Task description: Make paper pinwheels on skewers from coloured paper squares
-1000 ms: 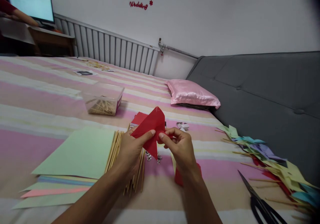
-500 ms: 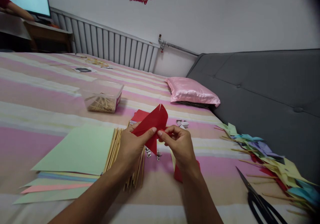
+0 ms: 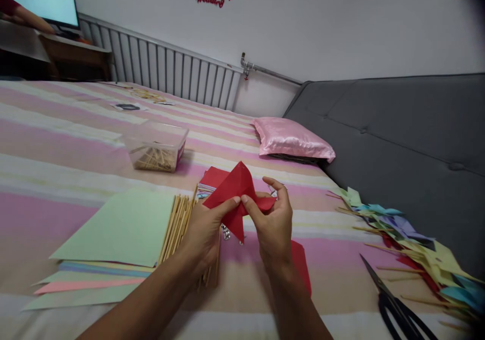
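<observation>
Between my two hands is a red paper pinwheel, its corners folded in toward the middle. My left hand grips it from the left, thumb pressed near the centre. My right hand pinches it from the right, thumb tip beside the other thumb and index finger raised. A bundle of thin wooden sticks lies by my left wrist. Small shiny metal bits show partly beneath the paper. Red paper lies beside my right wrist, and more red sheets sit behind my left hand.
Coloured paper sheets are stacked at left. A clear plastic box holds short sticks. Black-handled scissors and a row of finished pinwheels lie at right. A pink pillow rests against the grey headboard. Another person's arm is at upper left.
My right hand has shifted and its index finger has lifted away. The pinwheel's top corners, split apart before, now come together in one point, and a right-hand blade shows.
</observation>
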`<action>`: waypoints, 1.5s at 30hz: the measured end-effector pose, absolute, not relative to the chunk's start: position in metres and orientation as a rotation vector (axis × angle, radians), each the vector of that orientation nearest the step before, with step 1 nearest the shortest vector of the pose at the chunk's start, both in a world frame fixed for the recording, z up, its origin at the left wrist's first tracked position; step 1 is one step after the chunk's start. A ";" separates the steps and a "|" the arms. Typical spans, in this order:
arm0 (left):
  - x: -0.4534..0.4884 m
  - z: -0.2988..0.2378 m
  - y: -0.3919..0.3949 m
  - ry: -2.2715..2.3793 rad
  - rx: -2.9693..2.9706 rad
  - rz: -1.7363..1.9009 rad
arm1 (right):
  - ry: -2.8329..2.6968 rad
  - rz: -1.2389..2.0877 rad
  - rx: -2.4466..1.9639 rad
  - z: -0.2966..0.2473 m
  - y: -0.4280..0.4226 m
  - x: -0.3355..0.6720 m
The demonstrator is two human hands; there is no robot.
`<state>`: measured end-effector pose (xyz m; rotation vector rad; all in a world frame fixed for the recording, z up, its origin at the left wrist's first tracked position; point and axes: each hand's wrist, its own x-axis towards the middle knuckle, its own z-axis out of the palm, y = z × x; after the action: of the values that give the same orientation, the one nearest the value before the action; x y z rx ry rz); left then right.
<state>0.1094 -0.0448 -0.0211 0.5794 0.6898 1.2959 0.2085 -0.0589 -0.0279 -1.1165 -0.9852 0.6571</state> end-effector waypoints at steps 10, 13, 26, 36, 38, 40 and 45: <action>0.084 -0.012 -0.034 0.681 0.848 1.008 | -0.937 1.217 -1.003 -0.015 -0.060 0.248; 0.084 -0.011 -0.035 0.746 0.945 0.929 | -0.977 1.283 -1.007 -0.013 -0.061 0.249; 0.085 -0.017 -0.036 0.784 1.040 0.875 | -1.130 1.201 -1.065 -0.015 -0.063 0.247; 0.089 -0.022 -0.033 0.778 1.026 0.985 | -1.091 1.123 -1.070 -0.011 -0.063 0.243; 0.090 -0.022 -0.031 0.826 0.964 1.066 | -1.071 0.961 -1.071 -0.012 -0.062 0.247; 0.089 -0.021 -0.029 0.864 0.885 1.130 | -1.067 0.719 -1.073 -0.011 -0.062 0.253; 0.085 -0.018 -0.026 0.860 0.711 1.168 | -1.321 0.506 -1.111 -0.003 -0.078 0.261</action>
<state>0.0848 -0.0263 -0.0179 0.7114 0.8604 1.1678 0.2606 -0.0783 -0.0032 -1.1112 -1.3214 0.5060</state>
